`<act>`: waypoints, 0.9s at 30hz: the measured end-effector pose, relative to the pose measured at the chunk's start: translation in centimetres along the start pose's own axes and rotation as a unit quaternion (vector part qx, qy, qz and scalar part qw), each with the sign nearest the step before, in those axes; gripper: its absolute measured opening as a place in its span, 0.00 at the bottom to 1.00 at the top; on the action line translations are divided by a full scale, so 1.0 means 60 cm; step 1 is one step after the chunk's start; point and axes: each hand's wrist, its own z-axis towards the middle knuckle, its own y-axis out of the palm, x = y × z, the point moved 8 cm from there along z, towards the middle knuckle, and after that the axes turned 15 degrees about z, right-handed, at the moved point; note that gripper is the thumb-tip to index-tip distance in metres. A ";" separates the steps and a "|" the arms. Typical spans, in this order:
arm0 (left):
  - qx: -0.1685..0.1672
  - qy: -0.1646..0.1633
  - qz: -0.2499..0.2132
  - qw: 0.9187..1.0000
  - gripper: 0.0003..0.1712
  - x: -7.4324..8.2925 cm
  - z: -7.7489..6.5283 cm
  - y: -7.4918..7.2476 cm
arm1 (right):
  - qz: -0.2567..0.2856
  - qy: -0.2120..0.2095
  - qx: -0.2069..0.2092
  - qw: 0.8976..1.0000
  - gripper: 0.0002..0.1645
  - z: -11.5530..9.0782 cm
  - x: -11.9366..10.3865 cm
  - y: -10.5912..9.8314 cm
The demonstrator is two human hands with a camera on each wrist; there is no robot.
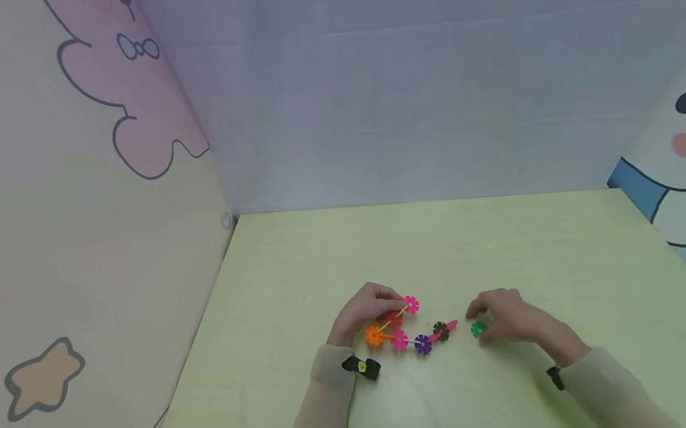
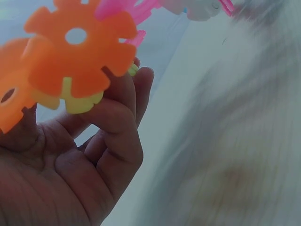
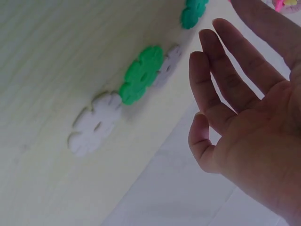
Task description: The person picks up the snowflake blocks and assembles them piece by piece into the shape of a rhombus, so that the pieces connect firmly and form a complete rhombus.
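My left hand (image 1: pixel 370 308) grips one end of a chain of interlocking flower-shaped plastic discs, above the pale green table. In that chain are a bright pink disc (image 1: pixel 411 304), an orange disc (image 1: pixel 374 335), a purple disc (image 1: pixel 422 344) and a brown disc (image 1: pixel 440 330). The left wrist view shows the orange disc (image 2: pixel 77 35) close up, over bent fingers. To the right of the chain, my right hand (image 1: pixel 508 316) is over the table with a green disc (image 1: pixel 478 328) by its thumb. Its fingers are spread and slightly bent in the right wrist view, with nothing visible between them.
In the right wrist view, a white disc (image 3: pixel 96 123), a green disc (image 3: pixel 142 75), a grey disc (image 3: pixel 168 66) and a teal disc (image 3: pixel 193 12) lie near the right hand. A curtain (image 1: pixel 372 109) hangs behind the table (image 1: pixel 287 256); a printed wall (image 1: pixel 106 252) stands left.
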 end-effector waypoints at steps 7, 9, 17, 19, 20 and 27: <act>0.000 -0.006 -0.002 1.000 0.07 -0.001 -0.001 0.001 | -0.034 -0.008 0.010 0.999 0.16 0.001 0.003 0.005; 0.001 -0.007 -0.004 1.000 0.07 -0.001 -0.001 0.000 | -0.035 -0.012 0.012 0.999 0.15 0.002 0.003 0.003; -0.005 0.002 -0.001 1.000 0.06 -0.001 0.000 -0.001 | -0.022 -0.026 0.035 0.999 0.16 0.011 0.010 -0.005; -0.008 0.005 -0.002 1.000 0.07 -0.001 0.001 -0.001 | -0.015 -0.033 0.050 0.998 0.15 0.014 0.009 -0.009; -0.008 0.007 -0.003 1.000 0.07 -0.002 0.002 0.000 | -0.013 -0.036 0.057 0.998 0.14 0.016 0.009 -0.011; -0.007 0.012 -0.011 1.000 0.07 -0.003 0.004 0.000 | 0.038 -0.046 0.076 0.995 0.08 0.025 0.011 -0.016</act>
